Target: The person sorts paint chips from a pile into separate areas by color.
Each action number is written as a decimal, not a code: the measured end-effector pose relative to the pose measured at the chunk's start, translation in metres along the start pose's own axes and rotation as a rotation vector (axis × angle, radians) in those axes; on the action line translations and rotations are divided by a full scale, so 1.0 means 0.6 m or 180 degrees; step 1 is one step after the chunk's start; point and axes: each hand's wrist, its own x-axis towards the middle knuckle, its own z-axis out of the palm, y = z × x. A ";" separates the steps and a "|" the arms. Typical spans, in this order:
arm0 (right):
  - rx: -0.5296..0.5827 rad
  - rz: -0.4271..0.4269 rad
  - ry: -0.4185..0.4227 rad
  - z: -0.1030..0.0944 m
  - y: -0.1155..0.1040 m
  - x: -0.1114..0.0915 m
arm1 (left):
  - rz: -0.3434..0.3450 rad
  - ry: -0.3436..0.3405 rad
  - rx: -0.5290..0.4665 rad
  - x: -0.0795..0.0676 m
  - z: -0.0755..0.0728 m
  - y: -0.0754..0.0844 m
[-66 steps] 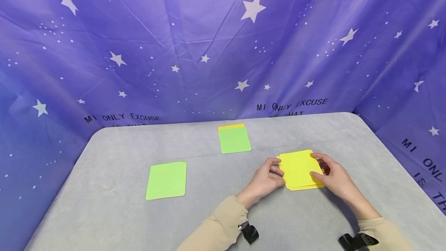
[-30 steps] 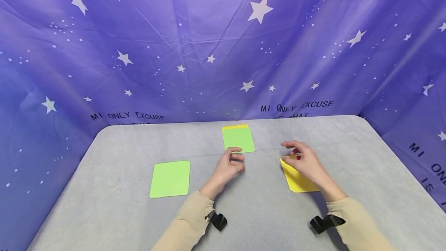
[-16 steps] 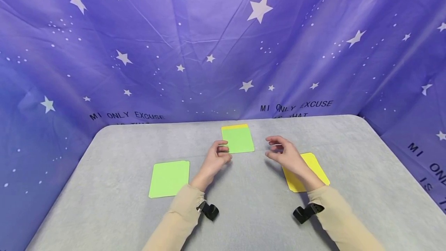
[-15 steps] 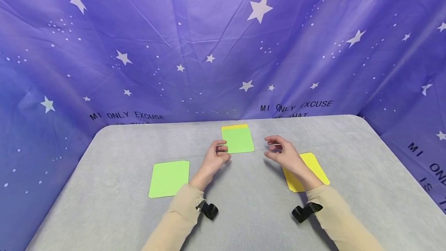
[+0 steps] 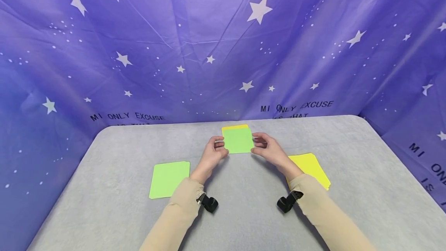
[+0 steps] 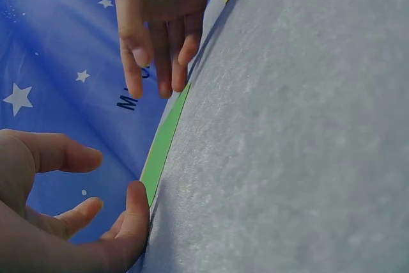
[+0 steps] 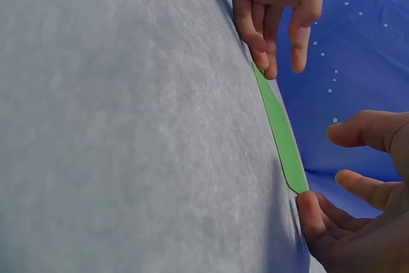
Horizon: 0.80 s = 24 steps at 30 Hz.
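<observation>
A green square card (image 5: 238, 141) lies at the far middle of the table, over a yellow card (image 5: 235, 127) of which a strip shows along the back. My left hand (image 5: 211, 153) is at its left edge, thumb near the front corner and fingers loosely bent. Across from it, my right hand (image 5: 270, 149) has its fingertips at the right edge. In the left wrist view, a fingertip (image 6: 137, 197) touches the near end of the green card (image 6: 167, 142). The right wrist view shows the right thumb (image 7: 310, 212) against the card's other end. Neither hand is plainly pinching it.
A pile of green cards (image 5: 167, 179) lies at left, beside the left sleeve. At right, a pile of yellow cards (image 5: 311, 167) is partly hidden behind the right forearm. The grey table (image 5: 244, 212) meets a purple star-patterned curtain (image 5: 195, 42) at its back edge.
Both hands have left the yellow pile. The left went left to the middle green card; the right moved left and has now reached that card's right edge.
</observation>
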 end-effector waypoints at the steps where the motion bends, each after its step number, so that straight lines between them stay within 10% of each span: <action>1: 0.0008 -0.0002 -0.0007 0.002 0.001 0.003 | 0.0011 0.0011 0.0000 0.001 0.000 0.000; 24: 0.0152 0.0023 0.0138 0.015 -0.003 -0.008 | -0.0045 -0.0003 -0.0040 -0.008 -0.003 0.002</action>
